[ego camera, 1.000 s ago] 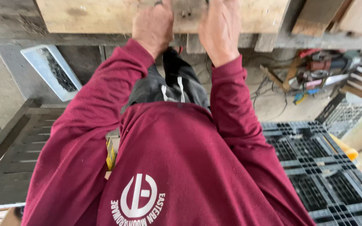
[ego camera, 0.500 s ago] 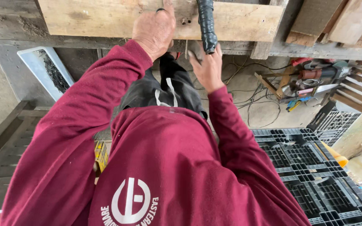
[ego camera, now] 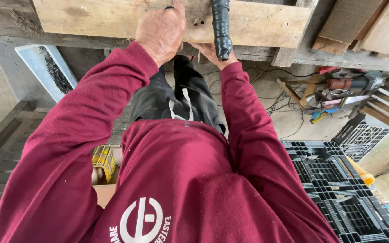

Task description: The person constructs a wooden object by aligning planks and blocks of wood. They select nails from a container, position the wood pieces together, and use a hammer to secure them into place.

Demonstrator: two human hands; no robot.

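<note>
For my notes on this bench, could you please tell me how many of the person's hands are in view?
2: the left hand lies on the wooden plank; the right hand is under the black handle, partly hidden.

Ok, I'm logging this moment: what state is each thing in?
Left hand: flat on the plank, ring on one finger.
Right hand: at the black handle's lower end, grip hidden.
Black handle: upright across the plank.
Plank: horizontal, rough, with a hole.
Black crates: lying on the floor.
</note>
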